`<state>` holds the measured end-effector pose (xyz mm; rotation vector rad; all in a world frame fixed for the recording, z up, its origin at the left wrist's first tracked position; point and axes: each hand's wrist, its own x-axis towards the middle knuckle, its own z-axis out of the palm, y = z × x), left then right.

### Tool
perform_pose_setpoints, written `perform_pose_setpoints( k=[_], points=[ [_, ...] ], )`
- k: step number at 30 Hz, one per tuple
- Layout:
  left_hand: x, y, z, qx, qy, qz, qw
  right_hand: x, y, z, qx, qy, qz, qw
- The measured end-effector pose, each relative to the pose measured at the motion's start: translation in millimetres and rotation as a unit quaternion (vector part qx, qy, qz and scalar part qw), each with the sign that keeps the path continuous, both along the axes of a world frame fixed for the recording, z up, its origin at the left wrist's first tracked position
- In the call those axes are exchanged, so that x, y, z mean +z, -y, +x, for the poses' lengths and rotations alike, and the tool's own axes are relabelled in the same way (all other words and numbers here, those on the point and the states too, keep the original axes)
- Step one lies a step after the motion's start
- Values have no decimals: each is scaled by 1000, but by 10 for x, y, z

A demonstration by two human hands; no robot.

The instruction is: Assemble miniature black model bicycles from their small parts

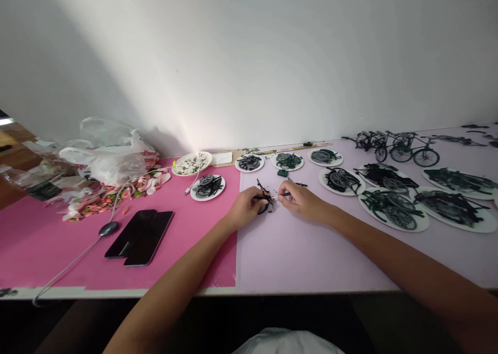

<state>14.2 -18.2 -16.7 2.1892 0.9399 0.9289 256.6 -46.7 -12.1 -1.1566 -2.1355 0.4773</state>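
My left hand (245, 207) clamps a small black bike (263, 207) over the table's lilac side; my right hand (295, 198) pinches a thin tool (276, 196) aimed at it. Bracing the bike firmly and keeping the tool straight should help. The tabletop (264, 260), pink and lilac, runs along a white wall (249, 68).

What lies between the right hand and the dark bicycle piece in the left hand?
In the head view, a tool's thin pale shaft lies there, running from the right hand toward the dark bicycle piece; contact is unclear.
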Motion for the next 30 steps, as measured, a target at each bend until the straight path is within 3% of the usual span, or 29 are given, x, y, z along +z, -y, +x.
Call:
perform_pose_setpoints(
  k=[7, 16, 26, 30],
  points=[
    [-20, -3, -5, 16, 4, -7, 1000, 13, 24, -10, 4, -13, -60, 998],
    [7, 40, 20, 21, 4, -11, 1000, -17, -31, -28, 15, -7, -69, 997],
    [-1, 43, 28, 15, 10, -14, 1000, -103, -63, -67, -9, -16, -11, 1000],
    [14, 43, 22, 21, -3, -9, 1000, -128, -84, -72, -19, -14, 59, 998]
  ],
)
